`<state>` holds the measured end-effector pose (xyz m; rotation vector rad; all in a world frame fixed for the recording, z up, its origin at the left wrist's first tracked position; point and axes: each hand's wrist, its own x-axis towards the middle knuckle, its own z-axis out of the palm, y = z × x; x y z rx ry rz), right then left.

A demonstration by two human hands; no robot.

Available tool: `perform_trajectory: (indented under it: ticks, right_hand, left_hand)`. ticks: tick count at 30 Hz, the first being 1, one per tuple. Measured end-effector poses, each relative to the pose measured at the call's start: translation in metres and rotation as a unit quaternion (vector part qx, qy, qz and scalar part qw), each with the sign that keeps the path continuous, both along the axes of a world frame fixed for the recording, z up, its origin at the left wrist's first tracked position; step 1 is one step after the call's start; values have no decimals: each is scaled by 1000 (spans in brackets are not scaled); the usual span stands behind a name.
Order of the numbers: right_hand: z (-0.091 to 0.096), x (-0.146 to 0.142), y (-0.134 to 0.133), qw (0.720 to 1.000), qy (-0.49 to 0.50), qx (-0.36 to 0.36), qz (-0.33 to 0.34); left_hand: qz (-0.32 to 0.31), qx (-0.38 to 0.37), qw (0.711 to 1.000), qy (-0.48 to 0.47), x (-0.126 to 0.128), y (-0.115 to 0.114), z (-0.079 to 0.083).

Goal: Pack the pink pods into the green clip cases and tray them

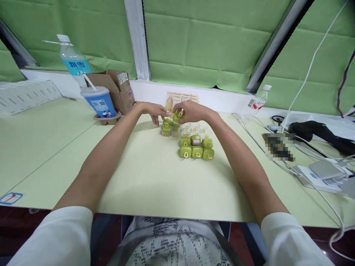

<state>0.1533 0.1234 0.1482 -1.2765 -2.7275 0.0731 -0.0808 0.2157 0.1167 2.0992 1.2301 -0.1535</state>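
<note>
My right hand (191,111) pinches a green rounded cap (177,118) with a small yellowish loop, just above a group of small clear containers (194,129) marked in yellow. To its left, my left hand (154,110) has its fingers stretched and apart, holding nothing; its fingertips are close to the capped container (166,129) at the left end of the group. Whether they touch it I cannot tell. In front of the clear containers, two rows of green caps (196,152) with yellow loops lie on the table. One in the back row shows a pale underside.
Pale beige pieces (183,96) stand at the wall behind my hands. At the left are a blue cup (100,104) with a straw, a water bottle (74,62) and a cardboard box (122,90). Cables (280,166), a small bottle (259,99) and a white device (318,179) occupy the right.
</note>
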Motion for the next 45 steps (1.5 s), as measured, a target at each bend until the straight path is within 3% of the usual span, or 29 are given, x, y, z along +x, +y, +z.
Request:
perform_trajectory:
  ticks: [5,10,45]
  right_hand:
    - [-18,0,17,999,-35,-39,1]
    - [-25,-6,20,997,-64,-29,10]
    - [-31,-14,20,996,-77,-47,26]
  left_hand:
    - [2,-11,1000,2,-1,4,-3]
    - [-9,-12,1000,1,-1,6,-5]
    - [-23,-4,1000,6,-2,3,0]
